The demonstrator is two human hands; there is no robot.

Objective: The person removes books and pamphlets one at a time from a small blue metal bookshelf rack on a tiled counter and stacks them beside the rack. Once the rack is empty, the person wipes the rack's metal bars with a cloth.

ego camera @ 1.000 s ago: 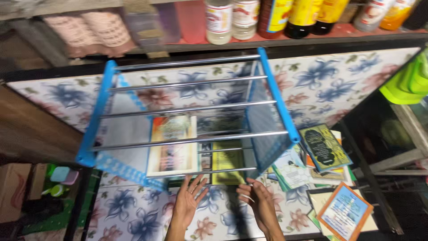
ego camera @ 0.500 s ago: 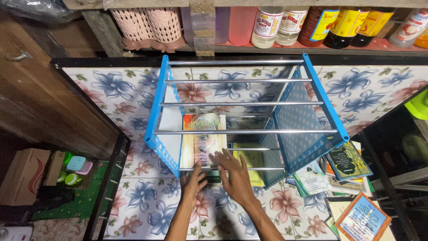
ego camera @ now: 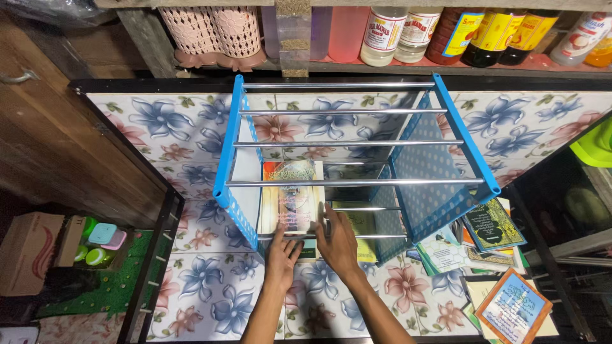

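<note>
Since the earlier frames both my hands have moved forward from the open floral surface to the front of the blue rack (ego camera: 446, 185), and my view has shifted so the rack sits centred. My left hand (ego camera: 282, 253) lies flat, fingers extended, its fingertips touching the lower edge of the pale-covered book (ego camera: 292, 202) that rests on the rack's lower level. My right hand (ego camera: 339, 243) is just beside it, palm down with fingers spread, resting over the book's lower right corner and the front chrome bar (ego camera: 357, 236). Neither grip is closed: both are open and pressing or touching rather than clasping the book. A yellow-green book (ego camera: 363, 226) lies to the right of the pale one, partly under my right hand, behind the same bar.

The rack stands on a desk (ego camera: 210, 299) covered in a flower pattern. To its right lies a loose heap of books, among them a dark green book (ego camera: 493, 224) and, nearer me, an orange-bordered blue booklet (ego camera: 513, 307). Bottles (ego camera: 421, 32) and a pink lattice basket (ego camera: 217, 32) stand on the shelf behind. A cardboard box (ego camera: 25, 251) sits on the floor at far left.
</note>
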